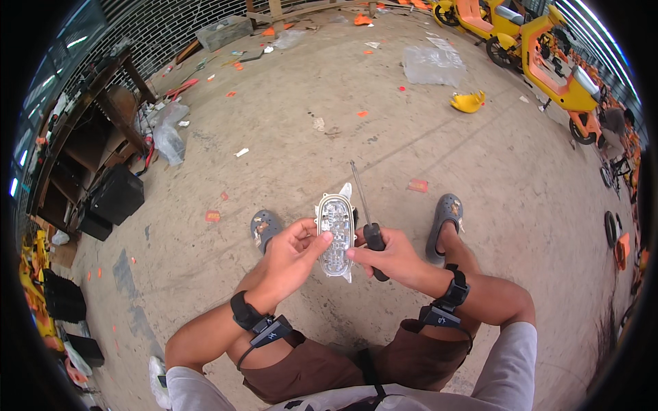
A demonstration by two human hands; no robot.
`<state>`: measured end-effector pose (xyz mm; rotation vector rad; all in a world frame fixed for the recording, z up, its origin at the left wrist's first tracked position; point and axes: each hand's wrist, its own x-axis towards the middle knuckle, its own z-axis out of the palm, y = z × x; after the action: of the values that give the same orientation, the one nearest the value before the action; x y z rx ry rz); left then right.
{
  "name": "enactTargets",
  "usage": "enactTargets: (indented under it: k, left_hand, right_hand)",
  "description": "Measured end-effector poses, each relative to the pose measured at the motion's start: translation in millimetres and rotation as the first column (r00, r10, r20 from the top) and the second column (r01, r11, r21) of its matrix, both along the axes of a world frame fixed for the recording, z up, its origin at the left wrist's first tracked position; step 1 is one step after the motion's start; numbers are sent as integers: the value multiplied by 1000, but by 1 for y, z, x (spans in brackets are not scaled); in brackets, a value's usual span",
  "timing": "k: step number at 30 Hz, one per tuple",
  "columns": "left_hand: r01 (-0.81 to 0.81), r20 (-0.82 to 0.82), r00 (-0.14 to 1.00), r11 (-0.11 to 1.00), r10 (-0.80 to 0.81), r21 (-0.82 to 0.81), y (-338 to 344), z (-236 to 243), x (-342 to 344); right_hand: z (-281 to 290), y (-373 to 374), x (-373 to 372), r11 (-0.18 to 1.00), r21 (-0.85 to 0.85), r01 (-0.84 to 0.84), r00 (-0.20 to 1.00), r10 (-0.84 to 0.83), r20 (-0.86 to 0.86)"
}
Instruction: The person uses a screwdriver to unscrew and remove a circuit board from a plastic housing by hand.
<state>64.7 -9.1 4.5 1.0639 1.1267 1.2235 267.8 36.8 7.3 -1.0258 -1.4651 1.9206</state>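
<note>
Between my hands, above the floor, is an oval vehicle lamp point(336, 233) with a clear lens, a pale rim and small tabs at its ends. My left hand point(296, 255) grips its left edge, thumb on the lens. In my right hand point(394, 259) is a screwdriver point(373, 237) with a black handle, its thin shaft pointing up and away from me. The right thumb also touches the lamp's lower right edge. The lamp's back and the fingers behind it are hidden.
Yellow scooters point(558, 72) stand at the far right, near a crouching person point(615, 130). A dark workbench point(89, 123) and black boxes point(116, 195) are on the left. A clear plastic bag point(433, 66), a yellow shell piece point(469, 102) and scraps lie on the concrete floor point(288, 130).
</note>
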Motion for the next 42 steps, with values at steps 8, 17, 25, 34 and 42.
enactTargets:
  k: [8,17,25,34,42]
  left_hand:
    - [38,-31,999,998,-36,50,-1,-1,3]
    - [102,32,994,994,-103,25,1,0,1]
    - [66,-34,997,987,-72,-145,0,13,-1]
    - [99,-23,995,994,-100,-36,5,3,0]
    - [75,-93,992,995,-82,-71,3,3,1]
  right_hand:
    - [-7,-1,0,999,-24,39,999,-40,-27]
    - [-8,-1,0,991,-22,132,989,-134,-66]
    - [-8,-1,-2,988,93,121,991,-126,49]
    - [-4,0,2,994,61,87,994,-90,54]
    - [-12,1,-5,989,-58,133,991,-133,13]
